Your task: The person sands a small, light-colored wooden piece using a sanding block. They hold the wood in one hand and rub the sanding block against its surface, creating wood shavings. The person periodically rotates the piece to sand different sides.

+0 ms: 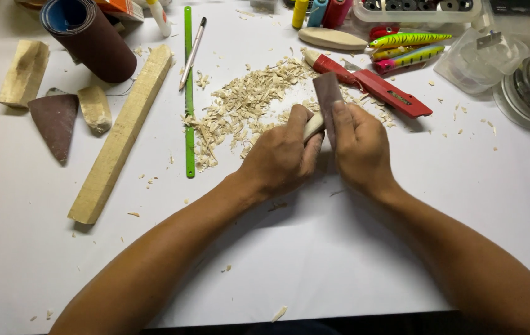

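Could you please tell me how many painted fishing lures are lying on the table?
2 clearly: a yellow-green lure at the top right and a pink-and-green lure just below it. Something red behind them may be another.

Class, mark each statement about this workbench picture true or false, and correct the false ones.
1. The right hand holds a strip of sandpaper. True.
2. The left hand grips a pale carved wooden piece. True.
3. The green ruler lies to the right of the hands. False: it lies to their left.
4. The wood shavings are piled in a bowl. False: they lie loose on the white table.
5. A long square wooden stick lies left of the ruler. True.
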